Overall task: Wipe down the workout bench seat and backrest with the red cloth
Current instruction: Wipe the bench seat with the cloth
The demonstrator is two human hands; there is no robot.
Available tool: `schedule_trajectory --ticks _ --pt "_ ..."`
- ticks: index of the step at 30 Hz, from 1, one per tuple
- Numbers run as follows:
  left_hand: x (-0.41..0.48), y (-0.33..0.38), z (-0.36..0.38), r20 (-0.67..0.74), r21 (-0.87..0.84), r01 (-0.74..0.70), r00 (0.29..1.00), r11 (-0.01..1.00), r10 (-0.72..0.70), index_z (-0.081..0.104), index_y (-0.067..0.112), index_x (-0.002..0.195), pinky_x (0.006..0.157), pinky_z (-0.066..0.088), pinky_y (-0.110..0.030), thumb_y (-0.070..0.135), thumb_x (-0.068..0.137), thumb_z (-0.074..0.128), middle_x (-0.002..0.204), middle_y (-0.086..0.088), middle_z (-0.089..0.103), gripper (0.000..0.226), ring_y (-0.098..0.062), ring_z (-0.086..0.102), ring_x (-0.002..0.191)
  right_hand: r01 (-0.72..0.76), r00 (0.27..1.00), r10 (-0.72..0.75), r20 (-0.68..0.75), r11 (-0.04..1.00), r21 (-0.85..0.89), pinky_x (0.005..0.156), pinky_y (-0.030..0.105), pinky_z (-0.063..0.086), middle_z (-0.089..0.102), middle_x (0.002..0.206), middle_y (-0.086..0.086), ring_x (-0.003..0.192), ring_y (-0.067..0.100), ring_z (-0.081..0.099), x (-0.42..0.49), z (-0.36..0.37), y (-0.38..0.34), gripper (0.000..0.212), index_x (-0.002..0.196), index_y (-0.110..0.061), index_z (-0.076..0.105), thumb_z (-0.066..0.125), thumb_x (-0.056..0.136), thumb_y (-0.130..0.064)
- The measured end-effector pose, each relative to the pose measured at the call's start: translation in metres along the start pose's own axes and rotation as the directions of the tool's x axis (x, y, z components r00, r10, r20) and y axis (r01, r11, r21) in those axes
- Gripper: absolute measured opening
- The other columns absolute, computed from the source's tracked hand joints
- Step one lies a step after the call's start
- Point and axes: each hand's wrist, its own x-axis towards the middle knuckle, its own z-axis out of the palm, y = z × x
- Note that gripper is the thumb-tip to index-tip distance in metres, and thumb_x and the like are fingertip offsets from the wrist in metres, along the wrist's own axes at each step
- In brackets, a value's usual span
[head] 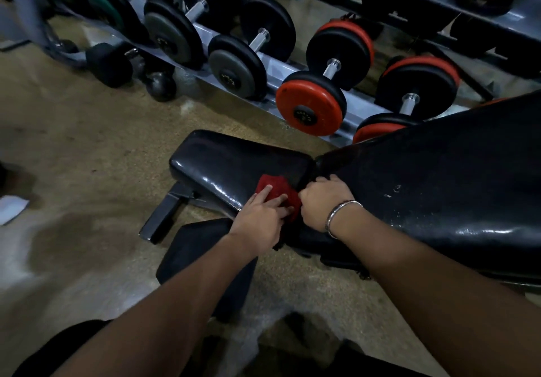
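The red cloth [276, 190] lies bunched on the near right corner of the black bench seat [231, 162], beside the gap to the inclined black backrest [439, 180]. My left hand [260, 215] rests on the cloth with fingers spread flat across it. My right hand [323, 201], with a metal bangle on the wrist, is curled at the cloth's right edge by the gap; its fingers seem to grip the cloth there, partly hidden.
A dumbbell rack [263, 63] with black, grey and orange dumbbells runs behind the bench. Loose dumbbells [108, 64] and a kettlebell [161, 85] sit on the floor at left. The bench's black frame foot [164, 218] sticks out below the seat. A white paper [10, 208] lies far left.
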Motion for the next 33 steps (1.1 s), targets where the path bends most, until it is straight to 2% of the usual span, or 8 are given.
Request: schedule_trajectory --ticks 3,11,17,21,23,27,30,33 --pt "-0.012 0.008 -0.002 -0.008 0.059 -0.027 1.0 0.998 0.028 0.046 0.028 0.15 0.126 0.012 -0.043 0.032 0.102 0.037 0.16 0.004 0.039 0.049 -0.013 0.021 0.154 0.004 1.0 -0.004 0.006 1.0 0.005 0.112 0.05 0.029 0.062 0.129 0.007 0.126 0.029 0.049 -0.001 0.001 0.0 0.036 0.123 -0.02 0.061 0.045 0.094 -0.034" --pt "-0.029 0.02 -0.001 -0.009 0.039 0.036 0.999 0.999 -0.035 0.049 0.027 0.147 0.12 0.028 -0.041 0.024 0.098 0.048 0.159 -0.002 0.042 0.049 -0.025 0.034 0.147 0.065 0.995 -0.066 -0.072 0.998 -0.012 0.12 0.056 0.006 0.063 0.122 0.006 0.125 0.031 0.046 -0.011 0.002 0.003 0.034 0.122 -0.019 0.064 0.045 0.094 -0.028" --pt "-0.035 0.024 -0.005 -0.107 -0.183 0.11 0.986 0.977 -0.131 0.057 0.034 0.14 0.12 0.029 -0.028 0.014 0.1 0.051 0.151 0.011 0.052 0.045 -0.018 0.028 0.148 0.071 0.993 -0.067 -0.097 0.997 0.032 0.121 0.055 0.007 0.063 0.12 0.005 0.123 0.029 0.049 -0.021 -0.005 0.015 0.037 0.128 -0.018 0.055 0.042 0.097 -0.031" --pt "-0.039 0.035 -0.009 -0.199 -0.544 0.174 0.924 0.821 -0.327 0.066 0.029 0.132 0.114 0.036 -0.026 0.013 0.1 0.054 0.129 0.005 0.069 0.038 -0.017 0.045 0.138 0.083 0.988 -0.082 -0.131 0.997 0.003 0.116 0.049 0.024 0.063 0.12 0.003 0.118 0.028 0.051 -0.027 -0.008 0.022 0.038 0.13 -0.022 0.058 0.045 0.094 -0.027" --pt "-0.041 0.05 -0.008 -0.212 -0.68 0.145 0.899 0.718 -0.382 0.067 0.028 0.131 0.112 0.04 -0.028 0.016 0.099 0.057 0.128 0.005 0.069 0.035 -0.016 0.052 0.131 0.105 0.983 -0.106 -0.152 0.994 -0.019 0.102 0.04 0.037 0.063 0.117 0.001 0.114 0.025 0.052 -0.03 -0.009 0.024 0.035 0.124 -0.025 0.062 0.048 0.092 -0.025" --pt "-0.044 0.077 0.0 -0.144 -0.796 0.158 0.888 0.585 -0.436 0.054 0.032 0.141 0.113 0.037 -0.023 0.025 0.1 0.058 0.135 0.001 0.06 0.042 -0.013 0.046 0.132 0.134 0.974 -0.142 -0.178 0.989 -0.055 0.09 0.036 0.037 0.063 0.114 -0.003 0.111 0.021 0.051 -0.042 -0.016 0.033 0.029 0.115 -0.028 0.067 0.049 0.091 -0.028" --pt "-0.045 0.088 0.001 -0.152 -0.815 0.135 0.889 0.563 -0.432 0.049 0.032 0.146 0.113 0.035 -0.024 0.026 0.102 0.055 0.137 0.005 0.057 0.046 -0.012 0.042 0.133 0.139 0.972 -0.152 -0.178 0.987 -0.084 0.089 0.037 0.038 0.063 0.114 -0.004 0.11 0.021 0.051 -0.061 -0.028 0.044 0.028 0.113 -0.03 0.067 0.047 0.092 -0.033" --pt "-0.031 0.089 0.001 -0.145 -0.863 0.093 0.896 0.496 -0.42 0.05 0.032 0.146 0.115 0.042 -0.038 0.023 0.103 0.052 0.142 0.009 0.056 0.044 -0.016 0.047 0.135 0.14 0.972 -0.156 -0.174 0.985 -0.104 0.089 0.038 0.039 0.062 0.116 -0.004 0.111 0.021 0.051 -0.082 -0.04 0.047 0.029 0.114 -0.031 0.066 0.047 0.092 -0.036"
